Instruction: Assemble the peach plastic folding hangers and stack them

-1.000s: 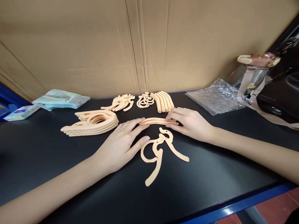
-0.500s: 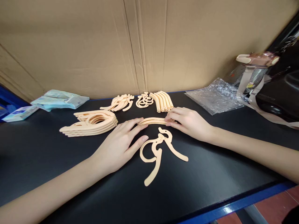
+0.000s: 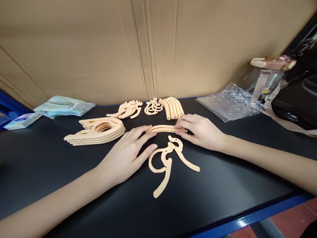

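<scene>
Two curved beige plastic hanger arms [image 3: 163, 128] lie side by side on the black table between my hands. My left hand [image 3: 131, 148] has its fingertips around their left end, its thumb held apart. At the right end, the fingers of my right hand [image 3: 198, 130] close over the strips. Just in front lie loose hanger parts: a hook-topped piece with a curved arm [image 3: 185, 157], a curved arm piece [image 3: 164, 175] and a ring-shaped hook [image 3: 152, 162], partly overlapping. Folding hangers [image 3: 99, 134] are stacked beside my left hand.
Along the back sit piles of hanger arms with hooks [image 3: 127, 109], ring hooks [image 3: 153, 107] and curved strips [image 3: 173, 108]. Tissue packs [image 3: 64, 105] lie at left. A clear plastic bag [image 3: 228, 102], a strapped bottle [image 3: 271, 72] and a black bag [image 3: 297, 99] are at right. Cardboard [image 3: 99, 49] stands behind.
</scene>
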Action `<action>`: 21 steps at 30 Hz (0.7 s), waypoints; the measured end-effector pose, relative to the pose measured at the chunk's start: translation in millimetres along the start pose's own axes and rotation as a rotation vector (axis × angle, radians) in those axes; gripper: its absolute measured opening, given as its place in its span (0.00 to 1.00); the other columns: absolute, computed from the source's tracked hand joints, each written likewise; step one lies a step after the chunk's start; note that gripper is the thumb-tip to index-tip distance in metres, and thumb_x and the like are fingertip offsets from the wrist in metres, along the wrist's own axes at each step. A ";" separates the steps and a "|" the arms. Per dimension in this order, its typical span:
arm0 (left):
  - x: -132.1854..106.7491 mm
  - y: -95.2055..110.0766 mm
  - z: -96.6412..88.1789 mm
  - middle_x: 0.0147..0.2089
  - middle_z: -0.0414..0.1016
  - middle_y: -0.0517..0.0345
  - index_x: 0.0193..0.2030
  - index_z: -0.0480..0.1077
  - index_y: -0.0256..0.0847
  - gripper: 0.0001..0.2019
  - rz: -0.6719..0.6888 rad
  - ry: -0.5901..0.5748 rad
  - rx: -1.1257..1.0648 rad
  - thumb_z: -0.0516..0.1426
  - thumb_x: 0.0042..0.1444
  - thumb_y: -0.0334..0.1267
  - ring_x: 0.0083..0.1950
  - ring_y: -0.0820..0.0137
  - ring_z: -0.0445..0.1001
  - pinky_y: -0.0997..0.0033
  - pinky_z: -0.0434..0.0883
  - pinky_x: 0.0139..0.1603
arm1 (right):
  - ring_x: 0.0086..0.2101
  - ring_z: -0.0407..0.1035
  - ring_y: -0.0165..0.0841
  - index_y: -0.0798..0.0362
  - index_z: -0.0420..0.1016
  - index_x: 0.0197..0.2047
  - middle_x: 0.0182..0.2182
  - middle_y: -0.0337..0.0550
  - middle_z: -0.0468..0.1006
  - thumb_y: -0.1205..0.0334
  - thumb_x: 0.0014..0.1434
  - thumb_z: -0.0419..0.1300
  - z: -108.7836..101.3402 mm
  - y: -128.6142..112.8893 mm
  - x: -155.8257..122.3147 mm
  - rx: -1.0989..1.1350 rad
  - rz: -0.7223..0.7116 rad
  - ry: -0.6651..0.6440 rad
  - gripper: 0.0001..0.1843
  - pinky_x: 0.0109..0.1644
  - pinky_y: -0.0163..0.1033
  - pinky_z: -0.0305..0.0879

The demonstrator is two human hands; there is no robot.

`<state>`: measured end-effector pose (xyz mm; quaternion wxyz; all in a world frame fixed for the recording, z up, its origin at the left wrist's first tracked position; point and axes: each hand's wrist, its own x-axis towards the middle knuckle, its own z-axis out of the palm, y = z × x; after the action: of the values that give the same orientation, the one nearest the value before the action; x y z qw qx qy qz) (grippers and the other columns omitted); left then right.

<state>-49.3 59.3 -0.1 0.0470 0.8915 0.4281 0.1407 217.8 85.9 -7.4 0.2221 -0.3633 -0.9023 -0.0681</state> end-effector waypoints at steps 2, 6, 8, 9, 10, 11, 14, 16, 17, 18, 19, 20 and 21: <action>0.0 -0.2 -0.1 0.68 0.62 0.49 0.63 0.66 0.42 0.26 0.004 0.002 -0.005 0.41 0.69 0.52 0.67 0.56 0.62 0.45 0.61 0.66 | 0.38 0.71 0.34 0.55 0.74 0.42 0.39 0.43 0.77 0.59 0.69 0.53 -0.7 -0.2 -0.4 0.005 0.006 -0.007 0.11 0.44 0.40 0.63; -1.2 -0.4 -1.0 0.68 0.60 0.50 0.64 0.65 0.45 0.23 0.031 0.020 -0.007 0.42 0.70 0.50 0.67 0.56 0.61 0.44 0.61 0.65 | 0.42 0.71 0.35 0.55 0.74 0.44 0.41 0.44 0.77 0.60 0.69 0.53 -3.3 -1.1 -0.6 0.012 -0.007 0.004 0.10 0.46 0.41 0.62; -2.6 -0.5 -1.9 0.69 0.60 0.50 0.64 0.65 0.46 0.22 0.094 0.037 -0.007 0.44 0.70 0.49 0.68 0.57 0.60 0.47 0.61 0.65 | 0.45 0.71 0.36 0.55 0.73 0.46 0.43 0.45 0.77 0.60 0.69 0.53 -5.2 -2.1 -0.8 0.020 -0.032 0.018 0.10 0.48 0.43 0.61; -3.3 -0.6 -2.3 0.68 0.60 0.50 0.64 0.64 0.46 0.21 0.140 0.044 -0.009 0.46 0.69 0.49 0.68 0.57 0.59 0.49 0.61 0.65 | 0.45 0.71 0.37 0.55 0.73 0.47 0.44 0.46 0.77 0.60 0.68 0.53 -6.1 -2.8 -1.0 0.026 -0.051 0.025 0.10 0.49 0.43 0.61; -4.1 -0.8 -2.8 0.68 0.60 0.50 0.64 0.64 0.45 0.21 0.191 0.050 -0.012 0.48 0.68 0.49 0.68 0.58 0.58 0.51 0.61 0.65 | 0.46 0.70 0.37 0.55 0.73 0.47 0.44 0.46 0.77 0.60 0.68 0.53 -7.1 -3.6 -1.5 0.035 -0.073 0.029 0.11 0.49 0.43 0.61; -4.8 -1.1 -3.2 0.67 0.61 0.50 0.64 0.63 0.45 0.22 0.241 0.055 -0.017 0.50 0.67 0.50 0.68 0.58 0.58 0.53 0.61 0.65 | 0.46 0.70 0.37 0.55 0.73 0.47 0.44 0.47 0.77 0.59 0.68 0.53 -7.9 -4.5 -2.1 0.045 -0.095 0.030 0.11 0.50 0.44 0.61; -6.5 -2.4 -4.6 0.64 0.65 0.50 0.63 0.62 0.44 0.28 0.339 0.052 -0.038 0.58 0.60 0.54 0.66 0.58 0.59 0.57 0.60 0.64 | 0.46 0.69 0.37 0.56 0.74 0.49 0.45 0.48 0.76 0.58 0.69 0.53 -9.8 -7.3 -4.6 0.079 -0.150 0.017 0.13 0.52 0.45 0.60; -7.1 -2.9 -5.8 0.60 0.68 0.52 0.60 0.64 0.44 0.29 0.359 0.042 -0.044 0.61 0.56 0.56 0.62 0.58 0.63 0.58 0.61 0.61 | 0.47 0.67 0.37 0.56 0.75 0.50 0.47 0.49 0.75 0.58 0.69 0.52 -10.0 -9.1 -6.2 0.093 -0.178 -0.001 0.15 0.53 0.45 0.60; -7.2 -2.8 -6.5 0.58 0.68 0.53 0.59 0.65 0.46 0.29 0.360 0.034 -0.044 0.62 0.55 0.56 0.60 0.59 0.64 0.59 0.62 0.59 | 0.48 0.67 0.38 0.55 0.75 0.51 0.48 0.50 0.75 0.57 0.69 0.52 -9.9 -10.0 -6.8 0.099 -0.190 -0.010 0.15 0.54 0.46 0.60; -7.2 -2.6 -7.1 0.56 0.69 0.54 0.58 0.66 0.47 0.27 0.359 0.027 -0.045 0.62 0.55 0.55 0.58 0.59 0.65 0.59 0.63 0.57 | 0.50 0.66 0.38 0.55 0.74 0.53 0.50 0.50 0.74 0.56 0.69 0.52 -9.8 -10.9 -7.2 0.107 -0.199 -0.020 0.16 0.55 0.46 0.60; -7.1 -2.3 -7.6 0.55 0.69 0.55 0.57 0.67 0.48 0.25 0.355 0.021 -0.047 0.62 0.55 0.54 0.56 0.60 0.66 0.60 0.63 0.56 | 0.51 0.65 0.39 0.54 0.74 0.54 0.51 0.50 0.74 0.56 0.69 0.52 -9.6 -11.8 -7.4 0.116 -0.207 -0.029 0.17 0.56 0.46 0.60; -7.0 -1.9 -8.0 0.53 0.70 0.56 0.57 0.67 0.49 0.24 0.352 0.017 -0.051 0.62 0.56 0.52 0.54 0.61 0.66 0.61 0.64 0.54 | 0.51 0.65 0.39 0.54 0.73 0.55 0.52 0.50 0.73 0.55 0.69 0.52 -9.4 -12.7 -7.5 0.124 -0.213 -0.038 0.18 0.56 0.47 0.59; -6.9 -1.5 -8.2 0.52 0.70 0.57 0.57 0.67 0.50 0.22 0.349 0.014 -0.058 0.62 0.57 0.51 0.53 0.62 0.67 0.62 0.64 0.53 | 0.52 0.65 0.39 0.54 0.73 0.55 0.52 0.50 0.73 0.55 0.69 0.52 -9.5 -13.6 -7.4 0.131 -0.217 -0.046 0.18 0.57 0.47 0.59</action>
<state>-56.9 54.6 6.1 0.0447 0.9496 0.2628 0.1651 216.5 68.7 -1.8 0.2158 -0.2497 -0.9437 -0.0242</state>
